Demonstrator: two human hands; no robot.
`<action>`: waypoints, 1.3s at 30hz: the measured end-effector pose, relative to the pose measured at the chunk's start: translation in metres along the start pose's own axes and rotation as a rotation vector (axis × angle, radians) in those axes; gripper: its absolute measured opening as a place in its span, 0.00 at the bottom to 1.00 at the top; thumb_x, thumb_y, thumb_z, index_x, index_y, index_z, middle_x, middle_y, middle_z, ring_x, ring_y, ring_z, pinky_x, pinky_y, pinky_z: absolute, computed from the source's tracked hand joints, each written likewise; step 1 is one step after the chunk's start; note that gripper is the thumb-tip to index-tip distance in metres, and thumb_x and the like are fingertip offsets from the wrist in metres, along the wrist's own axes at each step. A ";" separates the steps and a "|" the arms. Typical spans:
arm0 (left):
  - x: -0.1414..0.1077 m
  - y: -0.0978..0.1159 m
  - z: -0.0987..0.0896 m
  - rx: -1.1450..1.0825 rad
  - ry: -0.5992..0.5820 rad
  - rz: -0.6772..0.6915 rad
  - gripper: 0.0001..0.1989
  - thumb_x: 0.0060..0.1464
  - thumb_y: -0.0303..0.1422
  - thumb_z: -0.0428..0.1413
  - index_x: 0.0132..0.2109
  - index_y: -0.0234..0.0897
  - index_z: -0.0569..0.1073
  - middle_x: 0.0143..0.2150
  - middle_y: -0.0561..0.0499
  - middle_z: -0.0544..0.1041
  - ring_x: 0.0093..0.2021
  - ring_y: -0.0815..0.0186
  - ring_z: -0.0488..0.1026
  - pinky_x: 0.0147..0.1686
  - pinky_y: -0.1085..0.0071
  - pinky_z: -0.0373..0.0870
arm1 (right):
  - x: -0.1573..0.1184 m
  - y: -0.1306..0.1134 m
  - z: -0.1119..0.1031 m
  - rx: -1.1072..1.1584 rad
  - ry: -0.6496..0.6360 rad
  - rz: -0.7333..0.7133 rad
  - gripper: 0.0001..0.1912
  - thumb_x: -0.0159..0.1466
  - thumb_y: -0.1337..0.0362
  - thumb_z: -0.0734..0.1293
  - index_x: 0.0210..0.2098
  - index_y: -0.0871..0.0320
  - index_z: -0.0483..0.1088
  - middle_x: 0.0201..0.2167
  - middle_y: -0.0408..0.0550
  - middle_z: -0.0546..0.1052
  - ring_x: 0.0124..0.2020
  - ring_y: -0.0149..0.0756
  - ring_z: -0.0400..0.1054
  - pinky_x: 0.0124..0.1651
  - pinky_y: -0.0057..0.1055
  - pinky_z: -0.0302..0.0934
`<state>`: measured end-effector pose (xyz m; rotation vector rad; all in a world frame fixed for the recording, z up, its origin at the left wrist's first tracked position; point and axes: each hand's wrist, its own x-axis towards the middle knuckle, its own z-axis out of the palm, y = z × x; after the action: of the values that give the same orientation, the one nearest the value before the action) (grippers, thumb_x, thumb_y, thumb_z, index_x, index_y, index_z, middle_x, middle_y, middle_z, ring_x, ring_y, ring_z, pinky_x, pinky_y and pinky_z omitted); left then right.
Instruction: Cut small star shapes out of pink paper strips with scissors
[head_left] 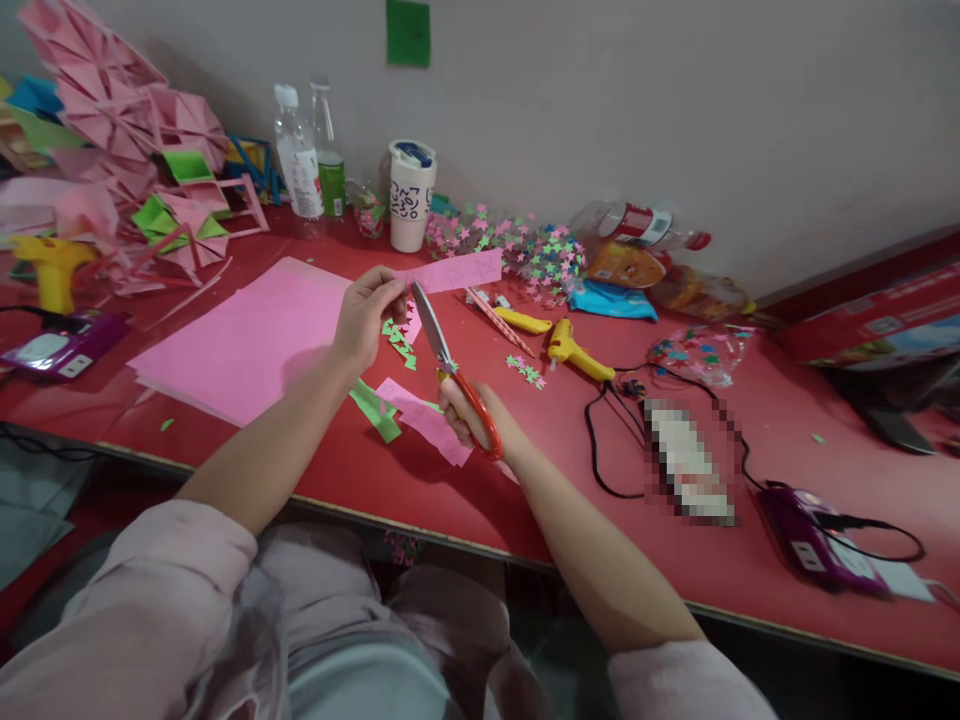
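Observation:
Pinched in my left hand (370,318) is one end of a pink paper strip (457,271), which stretches out to the right above the table. My right hand (480,415) grips orange-handled scissors (472,408), their blades (431,325) pointing up and left at the strip near my left fingertips. Whether the blades touch the paper I cannot tell. Below lie a pink paper scrap (427,422) and a green scrap (377,410). Small green cut stars (400,345) lie beside my left hand.
Pink sheets (255,335) cover the left of the red table (540,500). A tumbler (411,195) and bottles (300,165) stand at the back. To the right are a yellow glue gun (577,350), a yellow cutter (523,320), bagged stars (517,250), cables and a purple box (817,540).

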<state>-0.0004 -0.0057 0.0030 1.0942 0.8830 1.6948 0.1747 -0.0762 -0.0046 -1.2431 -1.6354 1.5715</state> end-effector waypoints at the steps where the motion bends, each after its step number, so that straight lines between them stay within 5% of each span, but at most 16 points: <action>1: 0.000 0.000 0.000 0.010 -0.006 0.005 0.08 0.50 0.28 0.52 0.25 0.37 0.63 0.17 0.60 0.64 0.18 0.79 0.63 0.20 0.81 0.61 | 0.000 0.000 0.000 -0.003 -0.007 0.001 0.21 0.61 0.45 0.61 0.25 0.56 0.56 0.12 0.33 0.55 0.11 0.22 0.49 0.12 0.21 0.48; 19: 0.001 -0.002 0.000 0.125 0.012 0.062 0.07 0.50 0.29 0.52 0.25 0.37 0.65 0.20 0.58 0.70 0.22 0.77 0.69 0.27 0.79 0.67 | 0.000 -0.002 -0.003 -0.032 -0.001 0.022 0.22 0.61 0.45 0.60 0.25 0.57 0.56 0.12 0.33 0.55 0.11 0.21 0.48 0.13 0.20 0.46; 39: 0.002 0.000 -0.003 0.046 -0.111 0.001 0.06 0.49 0.28 0.52 0.25 0.36 0.65 0.21 0.57 0.72 0.21 0.76 0.69 0.25 0.77 0.66 | 0.001 0.000 -0.004 -0.007 0.023 0.017 0.21 0.62 0.45 0.60 0.26 0.56 0.56 0.11 0.33 0.54 0.10 0.21 0.46 0.11 0.21 0.43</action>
<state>-0.0037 -0.0045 0.0027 1.2077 0.8548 1.6053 0.1774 -0.0734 -0.0042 -1.2768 -1.6215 1.5578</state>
